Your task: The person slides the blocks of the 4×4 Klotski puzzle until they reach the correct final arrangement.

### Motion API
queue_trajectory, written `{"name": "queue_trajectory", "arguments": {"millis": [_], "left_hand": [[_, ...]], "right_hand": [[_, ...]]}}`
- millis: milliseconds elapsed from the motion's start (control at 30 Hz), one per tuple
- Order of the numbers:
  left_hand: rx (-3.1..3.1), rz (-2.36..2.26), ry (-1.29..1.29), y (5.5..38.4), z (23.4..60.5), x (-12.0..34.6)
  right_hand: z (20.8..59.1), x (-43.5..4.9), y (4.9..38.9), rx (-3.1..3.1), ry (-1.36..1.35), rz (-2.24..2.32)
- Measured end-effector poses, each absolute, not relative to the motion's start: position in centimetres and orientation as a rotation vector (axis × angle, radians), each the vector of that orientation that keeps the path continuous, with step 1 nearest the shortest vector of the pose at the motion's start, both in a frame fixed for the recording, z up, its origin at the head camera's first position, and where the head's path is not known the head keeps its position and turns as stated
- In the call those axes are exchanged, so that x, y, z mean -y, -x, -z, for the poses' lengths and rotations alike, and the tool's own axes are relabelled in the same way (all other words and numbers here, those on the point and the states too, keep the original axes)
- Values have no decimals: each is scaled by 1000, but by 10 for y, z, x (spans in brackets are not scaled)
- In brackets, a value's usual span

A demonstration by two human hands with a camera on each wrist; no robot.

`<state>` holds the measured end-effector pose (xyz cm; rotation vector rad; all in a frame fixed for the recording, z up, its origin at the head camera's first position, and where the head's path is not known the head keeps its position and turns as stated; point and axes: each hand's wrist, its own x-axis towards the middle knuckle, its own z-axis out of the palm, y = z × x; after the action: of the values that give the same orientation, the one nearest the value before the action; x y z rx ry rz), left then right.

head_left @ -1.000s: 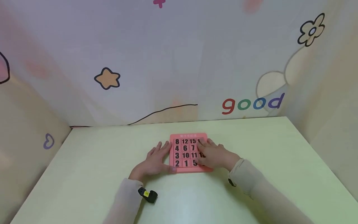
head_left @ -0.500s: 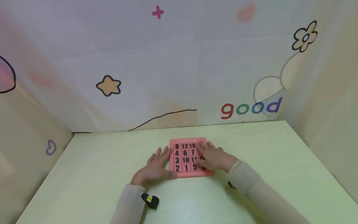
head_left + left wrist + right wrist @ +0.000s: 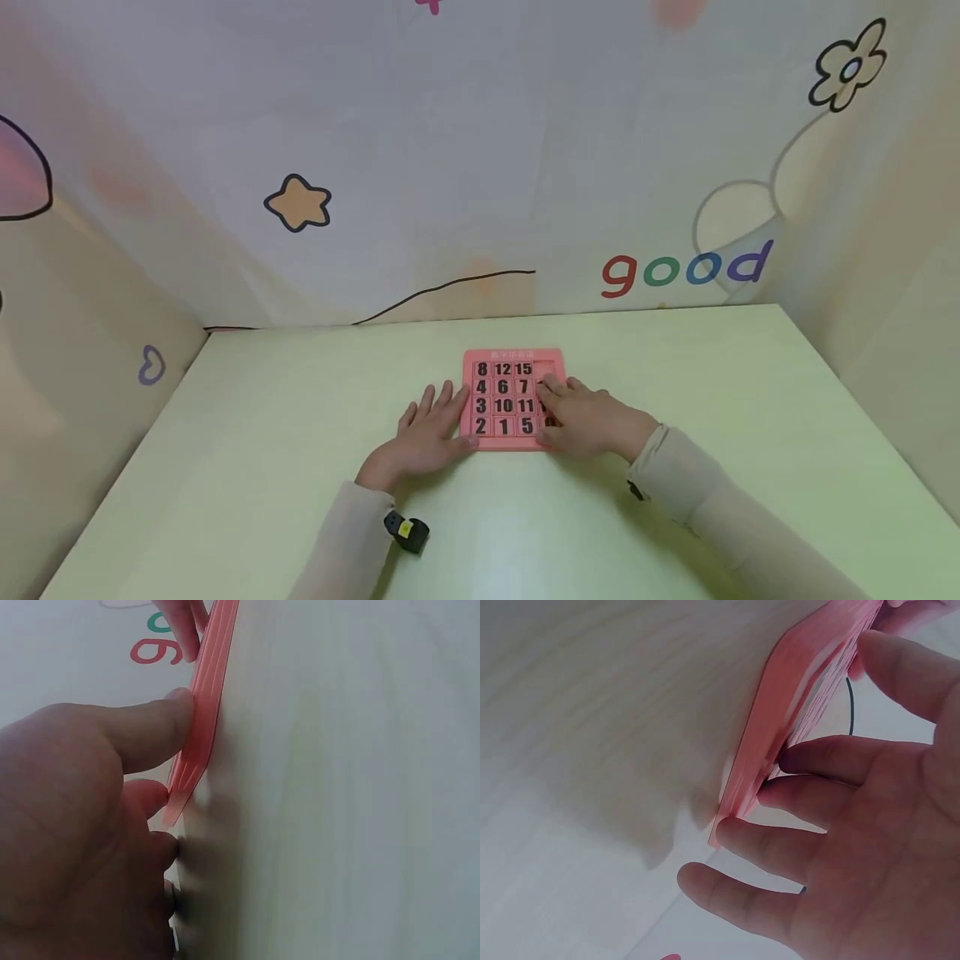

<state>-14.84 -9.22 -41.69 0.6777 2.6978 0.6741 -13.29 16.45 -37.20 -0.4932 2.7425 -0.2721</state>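
A pink number slide puzzle [image 3: 513, 444] lies flat on the table, with black-numbered tiles in rows. The top right slot [image 3: 545, 367] of its grid shows bare pink. My left hand [image 3: 422, 442] steadies the puzzle's left side, its thumb on the lower left corner and its fingers spread along the edge. My right hand [image 3: 592, 419] lies over the right column, fingertips on the tiles below the bare slot and covering most of their numbers. In the right wrist view its fingers [image 3: 821, 759] reach nearly straight over the frame's edge.
The pale table [image 3: 247, 467] extends around the puzzle. A printed cloth backdrop [image 3: 420, 167] stands behind it and along both sides. A black strap device [image 3: 407, 532] sits at the left wrist.
The right fingertips have slid down the right column towards the person. The top right slot, where part of a tile showed a second ago, is now bare. The left hand keeps its place.
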Motion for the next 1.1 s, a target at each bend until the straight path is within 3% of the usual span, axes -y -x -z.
{"name": "queue_trajectory", "arguments": {"millis": [767, 1100], "left_hand": [[-2721, -400, -583, 155, 395, 82], [-2672, -425, -533, 161, 386, 75]], "right_hand": [[366, -161, 132, -2688, 482, 278], [368, -149, 155, -2780, 541, 299]]}}
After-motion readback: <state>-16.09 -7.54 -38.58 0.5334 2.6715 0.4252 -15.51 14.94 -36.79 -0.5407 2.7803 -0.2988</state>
